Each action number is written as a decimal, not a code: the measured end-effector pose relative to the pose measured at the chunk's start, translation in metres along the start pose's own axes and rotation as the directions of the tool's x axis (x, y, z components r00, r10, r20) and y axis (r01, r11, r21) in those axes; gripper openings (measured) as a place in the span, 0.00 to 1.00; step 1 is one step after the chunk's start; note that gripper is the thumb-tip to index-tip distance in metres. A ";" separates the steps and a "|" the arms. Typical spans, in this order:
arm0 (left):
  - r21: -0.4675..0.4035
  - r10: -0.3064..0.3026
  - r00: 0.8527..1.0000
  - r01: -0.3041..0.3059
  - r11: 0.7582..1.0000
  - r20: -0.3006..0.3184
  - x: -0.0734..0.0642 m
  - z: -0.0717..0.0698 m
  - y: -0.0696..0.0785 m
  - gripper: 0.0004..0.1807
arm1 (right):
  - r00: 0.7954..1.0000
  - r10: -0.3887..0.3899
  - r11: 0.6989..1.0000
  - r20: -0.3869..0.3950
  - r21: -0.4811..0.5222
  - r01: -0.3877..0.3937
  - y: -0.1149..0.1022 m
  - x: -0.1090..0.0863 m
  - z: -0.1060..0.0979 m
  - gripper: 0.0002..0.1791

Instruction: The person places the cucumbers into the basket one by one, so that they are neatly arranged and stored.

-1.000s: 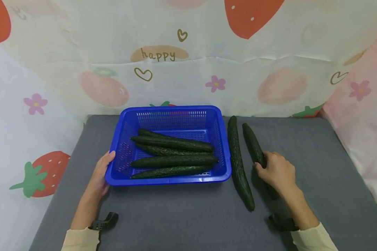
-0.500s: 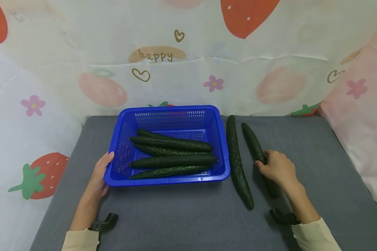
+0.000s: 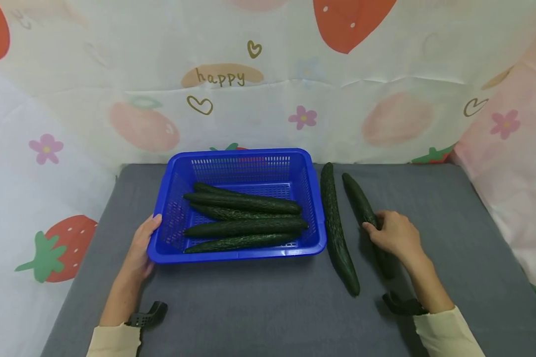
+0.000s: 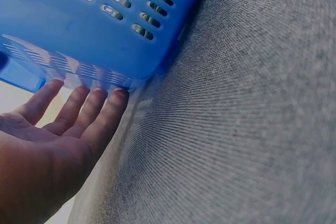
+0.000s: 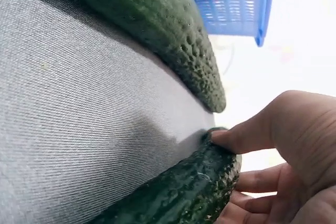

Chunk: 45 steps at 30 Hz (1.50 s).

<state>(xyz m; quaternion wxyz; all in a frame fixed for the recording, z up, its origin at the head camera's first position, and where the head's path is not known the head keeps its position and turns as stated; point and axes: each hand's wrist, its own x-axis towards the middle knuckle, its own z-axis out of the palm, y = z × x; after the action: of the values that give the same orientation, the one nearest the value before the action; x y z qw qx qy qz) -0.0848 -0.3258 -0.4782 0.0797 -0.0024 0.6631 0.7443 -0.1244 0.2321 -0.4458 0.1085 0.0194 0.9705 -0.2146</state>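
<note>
A blue plastic basket [image 3: 236, 256] with slotted walls holds several dark green cucumbers [image 3: 245, 228]. At its left side, my left hand [image 3: 138, 248] has the thumb up on the rim. In the left wrist view, the fingers [image 4: 107, 121] of that hand lie against the basket's outer wall [image 4: 79, 30]. My right hand [image 3: 395, 238] grips a cucumber [image 3: 358, 198] on the cloth, thumb on one side and fingers on the other; its middle is partly hidden by the hand. Between that one and the basket lies another cucumber [image 3: 337, 233], untouched, also seen in the right wrist view.
Grey cloth [image 3: 250, 307] covers the table. Behind it hangs a pale sheet [image 3: 268, 114] printed with strawberries, flowers and hearts. Dark straps [image 3: 149, 315] sit at both wrists, below cream sleeves [image 3: 448, 334].
</note>
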 end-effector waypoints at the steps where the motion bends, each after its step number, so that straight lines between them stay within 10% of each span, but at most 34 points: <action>1: 0.003 -0.001 1.000 0.001 1.000 0.001 0.000 0.000 0.000 0.30 | 1.000 -0.004 1.000 -0.001 0.008 0.004 0.000 0.000 0.000 0.34; 28: 0.042 0.016 1.000 -0.016 0.999 0.005 -0.001 0.000 0.000 0.31 | 0.978 -0.145 0.983 -0.152 0.088 0.159 -0.019 -0.014 -0.016 0.29; 45: -0.006 0.019 1.000 -0.019 1.000 0.008 -0.001 -0.001 0.000 0.23 | 0.928 -0.325 0.943 -0.185 0.017 0.333 -0.050 -0.007 -0.044 0.27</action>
<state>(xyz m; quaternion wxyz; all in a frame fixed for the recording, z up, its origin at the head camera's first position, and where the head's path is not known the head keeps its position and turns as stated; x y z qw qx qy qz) -0.0839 -0.3265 -0.4777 0.0755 0.0067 0.6604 0.7470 -0.1303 0.2054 -0.3847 -0.0173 -0.1217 0.9603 -0.2504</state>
